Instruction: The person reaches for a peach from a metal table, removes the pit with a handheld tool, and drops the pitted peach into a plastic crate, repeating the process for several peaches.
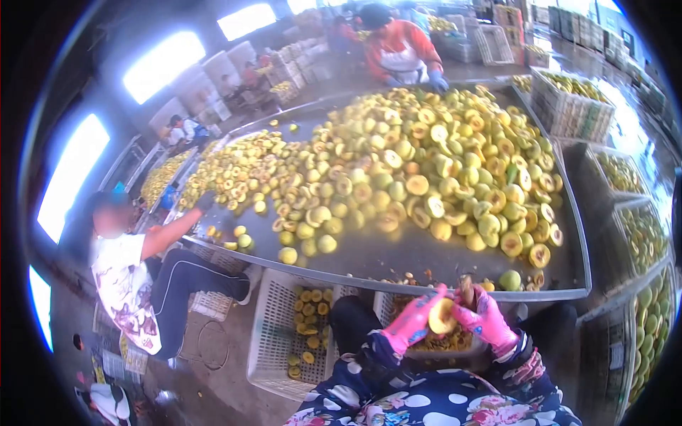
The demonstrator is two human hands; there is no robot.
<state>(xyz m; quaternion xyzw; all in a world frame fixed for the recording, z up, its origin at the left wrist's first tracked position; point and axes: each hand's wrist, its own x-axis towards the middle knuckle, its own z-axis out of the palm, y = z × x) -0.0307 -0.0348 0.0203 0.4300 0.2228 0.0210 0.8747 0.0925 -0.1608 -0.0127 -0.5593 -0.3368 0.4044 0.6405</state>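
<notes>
The halved fruit (442, 317) is just off the near edge of the surface (398, 264), cut face toward us. Our left hand (414, 321) grips it, angled inward; our right hand (491, 325) bends in opposite, clasping a brown stub (467, 288).

i log a co-worker (408, 53) in an orange top and white apron opposite, a seated person (128, 284) in a patterned white shirt at left, bright windows (165, 65) beyond, and stacked crates (568, 30) in the far right background.
</notes>
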